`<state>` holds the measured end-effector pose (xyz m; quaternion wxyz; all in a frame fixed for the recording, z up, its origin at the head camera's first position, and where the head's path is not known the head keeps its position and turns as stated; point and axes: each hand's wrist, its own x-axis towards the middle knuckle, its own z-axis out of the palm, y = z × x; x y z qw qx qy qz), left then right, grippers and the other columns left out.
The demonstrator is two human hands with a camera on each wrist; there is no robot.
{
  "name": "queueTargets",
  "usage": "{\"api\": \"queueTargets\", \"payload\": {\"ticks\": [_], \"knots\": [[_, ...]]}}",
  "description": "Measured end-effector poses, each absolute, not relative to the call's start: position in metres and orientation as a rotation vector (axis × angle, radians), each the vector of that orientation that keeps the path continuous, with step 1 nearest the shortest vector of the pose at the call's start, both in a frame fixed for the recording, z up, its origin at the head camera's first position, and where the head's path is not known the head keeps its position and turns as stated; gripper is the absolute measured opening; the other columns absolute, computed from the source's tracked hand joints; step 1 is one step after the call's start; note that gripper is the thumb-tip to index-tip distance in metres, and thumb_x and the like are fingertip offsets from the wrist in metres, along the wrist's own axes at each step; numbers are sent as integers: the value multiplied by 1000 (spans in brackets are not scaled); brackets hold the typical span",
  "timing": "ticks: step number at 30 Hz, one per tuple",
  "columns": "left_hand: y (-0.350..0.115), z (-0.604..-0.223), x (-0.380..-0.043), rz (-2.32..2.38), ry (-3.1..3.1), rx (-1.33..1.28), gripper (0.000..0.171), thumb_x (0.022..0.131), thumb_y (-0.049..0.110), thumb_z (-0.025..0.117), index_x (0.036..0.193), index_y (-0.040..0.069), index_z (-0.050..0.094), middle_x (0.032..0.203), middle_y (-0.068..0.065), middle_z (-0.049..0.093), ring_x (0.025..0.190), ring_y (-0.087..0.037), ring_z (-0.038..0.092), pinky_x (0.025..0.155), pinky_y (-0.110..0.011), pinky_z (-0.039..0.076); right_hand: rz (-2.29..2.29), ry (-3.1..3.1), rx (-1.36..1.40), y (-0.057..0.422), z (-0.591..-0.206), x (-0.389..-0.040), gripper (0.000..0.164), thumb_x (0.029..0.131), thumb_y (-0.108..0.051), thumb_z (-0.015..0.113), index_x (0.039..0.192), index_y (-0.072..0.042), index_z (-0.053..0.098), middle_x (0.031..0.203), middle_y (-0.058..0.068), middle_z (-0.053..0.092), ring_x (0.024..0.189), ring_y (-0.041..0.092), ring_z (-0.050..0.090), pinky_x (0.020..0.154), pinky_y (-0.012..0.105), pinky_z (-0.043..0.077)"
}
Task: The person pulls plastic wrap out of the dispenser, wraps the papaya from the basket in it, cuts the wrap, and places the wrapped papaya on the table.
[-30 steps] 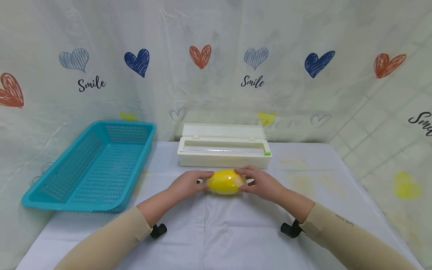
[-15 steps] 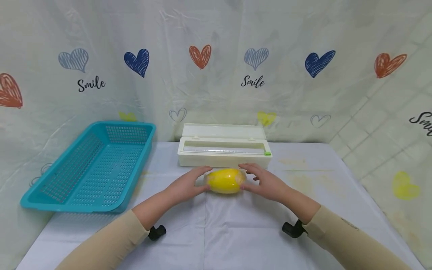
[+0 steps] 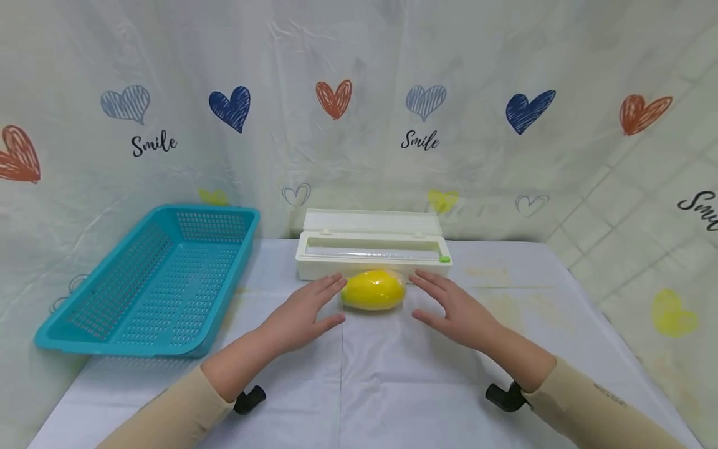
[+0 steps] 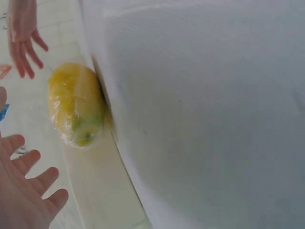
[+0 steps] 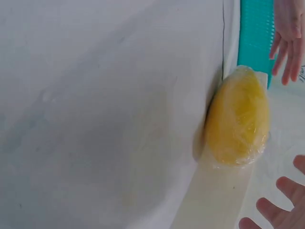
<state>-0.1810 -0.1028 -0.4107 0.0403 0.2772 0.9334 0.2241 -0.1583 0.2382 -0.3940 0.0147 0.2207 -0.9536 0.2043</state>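
A yellow oval fruit (image 3: 373,290), mango-like and wrapped in clear film, lies on the white tablecloth (image 3: 370,386). Its greenish end (image 4: 85,136) faces the left hand, and the film looks wrinkled in both wrist views. On the left of the fruit is my left hand (image 3: 300,315), fingers spread and straight, holding nothing. My right hand (image 3: 462,312) is on the other side, likewise with extended fingers and nothing in them. A small gap separates each hand from the fruit. Directly behind it stands a white cling film box (image 3: 373,269), lid raised, with a roll (image 3: 370,252) inside.
A turquoise perforated basket (image 3: 151,274) stands at the left of the table. A white curtain (image 3: 370,168) printed with hearts hangs along the table's back edge. Black wrist mounts (image 3: 505,397) sit under both forearms.
Both hands have let go of the wrapped fruit and drawn apart, fingers opening outward. The fruit sits slightly farther back, closer to the cling film box in the head view.
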Motion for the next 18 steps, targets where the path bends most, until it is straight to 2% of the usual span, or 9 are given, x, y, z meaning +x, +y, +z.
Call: {"api": "queueTargets", "payload": {"ticks": [3, 9, 14, 18], "knots": [[-100, -415, -185, 761, 2830, 708, 72, 97, 53, 57, 157, 28, 27, 161, 6, 29, 145, -20, 32, 114, -48, 31, 694, -3004, 588, 233, -397, -162, 69, 95, -55, 58, 152, -22, 40, 156, 3, 38, 140, 31, 38, 110, 55, 35], [-87, -424, -206, 990, 2657, 433, 63, 101, 48, 51, 157, 28, 30, 152, 0, 45, 131, -23, 51, 106, -49, 41, 872, -3071, 467, 213, -402, -180, 66, 98, -48, 58, 151, -14, 40, 146, 10, 49, 119, 30, 58, 95, 49, 50], [-76, -430, -221, 1111, 2569, 364, 57, 102, 43, 53, 152, 21, 39, 142, -2, 54, 124, -24, 56, 100, -45, 47, 935, -3079, 409, 202, -405, -191, 64, 100, -46, 55, 150, -8, 42, 140, 12, 54, 111, 27, 60, 91, 45, 52], [-75, -432, -228, 1175, 2516, 384, 52, 98, 36, 62, 144, 14, 50, 127, -3, 59, 106, -22, 60, 85, -37, 53, 984, -3088, 363, 199, -405, -194, 58, 99, -43, 58, 143, -6, 50, 127, 12, 56, 103, 25, 60, 82, 37, 55]]}}
